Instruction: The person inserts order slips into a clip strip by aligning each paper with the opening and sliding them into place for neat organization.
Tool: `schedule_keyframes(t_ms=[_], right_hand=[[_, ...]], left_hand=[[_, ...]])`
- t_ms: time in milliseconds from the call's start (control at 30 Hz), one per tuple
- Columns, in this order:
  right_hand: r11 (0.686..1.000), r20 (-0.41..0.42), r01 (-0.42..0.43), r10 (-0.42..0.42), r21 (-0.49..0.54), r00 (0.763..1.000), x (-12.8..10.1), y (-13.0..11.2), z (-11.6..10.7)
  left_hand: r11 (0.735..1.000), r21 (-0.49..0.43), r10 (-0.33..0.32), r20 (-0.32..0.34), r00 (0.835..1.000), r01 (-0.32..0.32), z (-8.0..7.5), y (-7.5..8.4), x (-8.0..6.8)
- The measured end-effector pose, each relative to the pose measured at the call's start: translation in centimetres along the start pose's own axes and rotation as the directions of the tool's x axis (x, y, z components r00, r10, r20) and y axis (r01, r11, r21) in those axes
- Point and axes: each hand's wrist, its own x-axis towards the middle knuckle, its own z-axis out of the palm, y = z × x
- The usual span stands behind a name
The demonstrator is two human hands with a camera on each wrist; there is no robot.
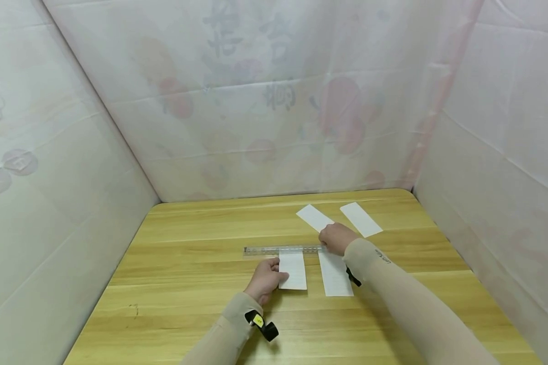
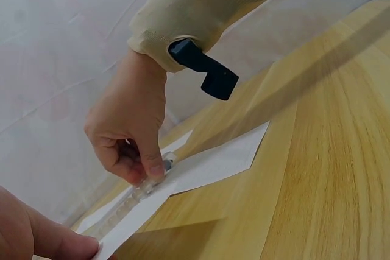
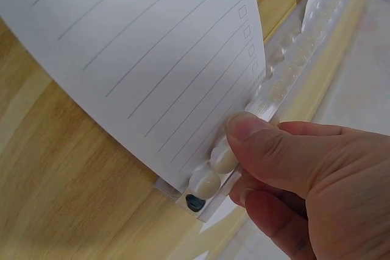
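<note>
From the head view, we look down on a pale wooden surface (image 1: 192, 284) walled on three sides by white sheeting with faint red and grey prints. Four white paper strips lie on it; a clear ruler (image 1: 283, 250) runs crosswise in front of us. Our left hand (image 1: 266, 280) rests on the near-left paper strip (image 1: 293, 271), fingertips at its edge just below the ruler. Our right hand (image 1: 337, 238) sits on the ruler's right end, above the long strip (image 1: 335, 276); two more strips (image 1: 361, 219) lie farther back. Both arms wear beige sleeves.

From the left wrist, we see the right hand (image 2: 131, 129) arched over the ruler (image 2: 146, 186), thumb and curled fingers pinching its end against the paper strip (image 2: 213, 162). A thumb of the left hand (image 2: 36, 238) presses paper at the bottom corner.

From the right wrist, lined paper (image 3: 146, 59) overlaps the ruler (image 3: 280, 83); the right hand (image 3: 304, 181) grips the ruler's end, thumb on top, fingers curled beneath.
</note>
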Motion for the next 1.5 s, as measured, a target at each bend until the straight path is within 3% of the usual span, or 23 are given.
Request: schedule_keyframes(t_ms=[1133, 1500], right_hand=[[1.0, -0.007, 0.003, -0.003, 0.001, 1.0, 0.43, -0.51, 0.32], [1.0, -0.021, 0.007, -0.007, 0.003, 1.0, 0.32, -0.21, 0.45]], left_hand=[[0.999, -0.037, 0.004, 0.019, 1.0, -0.003, 0.47, 0.03, -0.08], [1.0, -0.001, 0.008, 0.017, 1.0, -0.008, 0.72, -0.17, 0.02]])
